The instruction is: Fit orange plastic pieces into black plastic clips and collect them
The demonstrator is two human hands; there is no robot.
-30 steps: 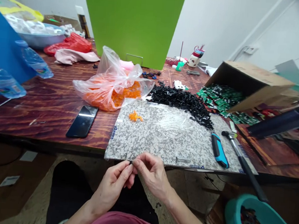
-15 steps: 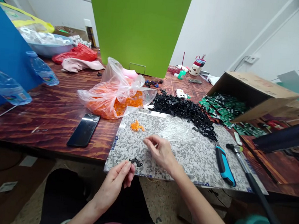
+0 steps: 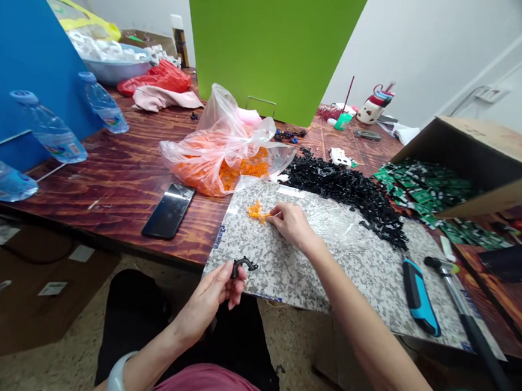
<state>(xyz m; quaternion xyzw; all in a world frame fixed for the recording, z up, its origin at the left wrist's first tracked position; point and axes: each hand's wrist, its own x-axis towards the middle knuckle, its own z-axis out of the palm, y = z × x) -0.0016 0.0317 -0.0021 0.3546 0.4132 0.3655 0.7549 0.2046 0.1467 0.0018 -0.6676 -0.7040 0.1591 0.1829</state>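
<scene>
Between the thumb and fingers of my left hand (image 3: 220, 288) is a curved black plastic part (image 3: 245, 263), held over the near edge of the speckled stone slab (image 3: 291, 276). My right hand (image 3: 291, 224) reaches over the slab, its fingertips pinched at the edge of a small cluster of orange plastic pieces (image 3: 256, 211). It seems to grip one orange piece there. To the right of that hand, thin clear strands (image 3: 335, 225) lie spread on the slab. Behind them is a long heap of black plastic parts (image 3: 347, 187).
A clear bag of orange pieces (image 3: 218, 162) and a phone (image 3: 168, 211) lie left of the slab. A blue-black utility knife (image 3: 420, 298) and a hammer (image 3: 456, 295) rest on its right. Green pieces (image 3: 424, 190) spill from a cardboard box (image 3: 504, 148). Water bottles (image 3: 49, 127) stand left.
My right hand has moved forward and left to the orange pieces, its fingers closing there. My left hand still holds the black part, which now shows more fully. The view has shifted.
</scene>
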